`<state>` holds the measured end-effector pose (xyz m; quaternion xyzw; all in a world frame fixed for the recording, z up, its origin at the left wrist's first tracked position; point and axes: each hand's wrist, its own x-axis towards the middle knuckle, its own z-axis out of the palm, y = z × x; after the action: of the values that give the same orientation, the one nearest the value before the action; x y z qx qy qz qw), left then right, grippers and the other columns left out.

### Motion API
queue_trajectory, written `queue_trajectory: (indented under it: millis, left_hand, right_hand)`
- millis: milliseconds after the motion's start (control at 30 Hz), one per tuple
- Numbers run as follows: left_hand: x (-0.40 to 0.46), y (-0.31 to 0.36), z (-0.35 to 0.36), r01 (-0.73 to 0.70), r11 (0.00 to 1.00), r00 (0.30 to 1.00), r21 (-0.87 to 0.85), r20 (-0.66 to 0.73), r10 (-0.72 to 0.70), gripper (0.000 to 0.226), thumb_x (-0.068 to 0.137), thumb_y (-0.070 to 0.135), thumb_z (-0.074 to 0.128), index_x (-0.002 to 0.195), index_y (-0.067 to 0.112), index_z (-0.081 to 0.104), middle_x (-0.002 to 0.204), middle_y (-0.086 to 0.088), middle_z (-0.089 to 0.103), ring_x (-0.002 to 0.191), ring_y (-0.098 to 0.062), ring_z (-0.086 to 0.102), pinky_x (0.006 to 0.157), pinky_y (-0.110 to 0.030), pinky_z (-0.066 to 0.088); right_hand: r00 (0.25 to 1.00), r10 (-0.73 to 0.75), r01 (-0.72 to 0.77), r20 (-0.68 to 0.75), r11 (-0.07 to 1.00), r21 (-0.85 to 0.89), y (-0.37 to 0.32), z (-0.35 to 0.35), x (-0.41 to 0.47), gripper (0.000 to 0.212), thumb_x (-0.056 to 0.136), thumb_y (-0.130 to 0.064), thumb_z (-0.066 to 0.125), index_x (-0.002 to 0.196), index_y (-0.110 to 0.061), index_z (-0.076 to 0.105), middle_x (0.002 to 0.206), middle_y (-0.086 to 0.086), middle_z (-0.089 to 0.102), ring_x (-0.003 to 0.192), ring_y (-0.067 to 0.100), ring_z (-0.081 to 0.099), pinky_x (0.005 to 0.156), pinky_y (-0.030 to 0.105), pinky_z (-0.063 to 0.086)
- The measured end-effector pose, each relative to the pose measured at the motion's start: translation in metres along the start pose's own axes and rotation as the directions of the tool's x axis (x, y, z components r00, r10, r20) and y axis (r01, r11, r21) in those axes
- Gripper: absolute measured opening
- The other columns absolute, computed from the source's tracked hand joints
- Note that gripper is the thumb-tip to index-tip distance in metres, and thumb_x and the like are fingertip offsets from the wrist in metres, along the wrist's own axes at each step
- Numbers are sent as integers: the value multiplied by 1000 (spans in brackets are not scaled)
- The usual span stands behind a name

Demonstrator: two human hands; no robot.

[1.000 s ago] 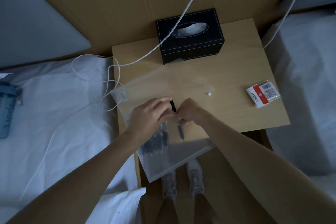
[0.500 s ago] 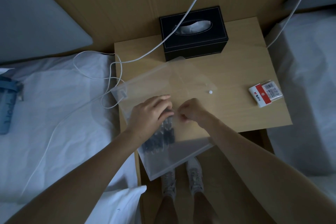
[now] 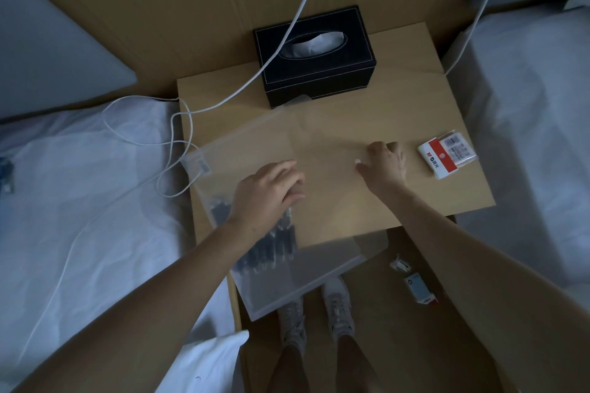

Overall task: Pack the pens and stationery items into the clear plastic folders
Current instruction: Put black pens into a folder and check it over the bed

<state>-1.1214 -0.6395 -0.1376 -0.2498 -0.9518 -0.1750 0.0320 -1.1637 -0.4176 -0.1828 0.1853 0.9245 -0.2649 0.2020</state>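
A white cable (image 3: 178, 124) loops from the bed onto the left edge of the light wooden desk (image 3: 399, 99). The clear plastic snap folder (image 3: 261, 143) lies across the desk, its near corner overhanging the front edge. The left hand (image 3: 268, 191) presses flat on the folder over the dark bundled pens (image 3: 271, 242) inside it — grip relaxed, holding nothing. The right hand (image 3: 384, 161) rests on the folder beside the white snap button (image 3: 358, 160), fingers spread towards the red-and-white stationery packet (image 3: 447, 156), which lies unpacked near the desk's right edge.

Risk, as judged: lifting the left hand could let the overhanging folder tip and slide off — pens would spill to the floor, where small boxes (image 3: 415, 287) lie.
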Motion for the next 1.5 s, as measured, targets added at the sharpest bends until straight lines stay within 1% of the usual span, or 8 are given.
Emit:
queue_trajectory:
  millis: [133,200,300,467,600,1000,1233,1500]
  left_hand:
    - [6,1,20,54,998,991,25,117,-57,27,64,26,86,84,16,71,106,-9,70,89,-26,69,57,-33,57]
    - [9,7,29,102,993,973,56,202,-111,36,74,29,79,105,14,69,122,-14,62,104,-31,63,70,-43,58]
    - [7,11,39,252,963,909,99,317,-270,56,93,38,56,143,23,38,151,-13,29,128,-27,45,99,-40,44]
    - [-18,2,42,221,973,942,72,243,-232,35,79,18,74,110,6,64,118,-18,57,94,-30,63,82,-45,55]
    - [-38,-11,39,171,981,945,94,267,-190,35,78,12,74,112,12,65,115,-10,58,101,-26,62,84,-41,54]
    - [-50,-21,35,148,988,939,42,308,-154,72,56,-12,81,124,6,61,129,-11,59,110,-25,62,92,-41,51]
    - [-50,-15,29,362,918,898,-161,325,-297,54,94,-2,46,143,16,35,148,-2,40,129,-21,47,107,-31,37]
    - [-56,-25,32,264,957,896,-119,397,-198,76,86,-16,45,150,19,24,158,1,18,142,-19,27,113,-30,31]
  right_hand:
    - [1000,20,-19,-7,985,170,5,5,4,33,89,-17,62,119,-4,52,120,13,46,110,29,46,93,32,37]
    - [999,37,-35,-1,960,278,6,4,6,25,87,-11,62,109,-5,53,100,6,51,93,22,49,77,27,42]
    - [1000,25,-26,9,922,385,8,-1,6,18,84,-7,66,97,-11,55,75,-7,49,71,13,49,51,13,34]
    - [996,-70,29,53,832,554,-2,-14,-3,15,79,-7,71,88,-16,65,73,-4,58,65,8,52,60,20,40]
    - [969,-193,56,153,778,626,-24,-10,-24,18,80,-4,70,79,-21,67,78,7,64,69,13,55,64,23,43]
    - [936,-297,190,192,880,435,-46,63,-54,23,87,6,51,97,-3,70,93,11,72,89,21,66,84,29,52]
    - [926,-367,329,84,897,294,-41,69,-57,22,87,7,53,96,0,72,102,16,67,92,27,61,72,10,32]
    - [827,-560,551,50,825,126,-26,80,-63,38,74,18,50,99,1,72,95,17,64,84,36,63,74,29,53]
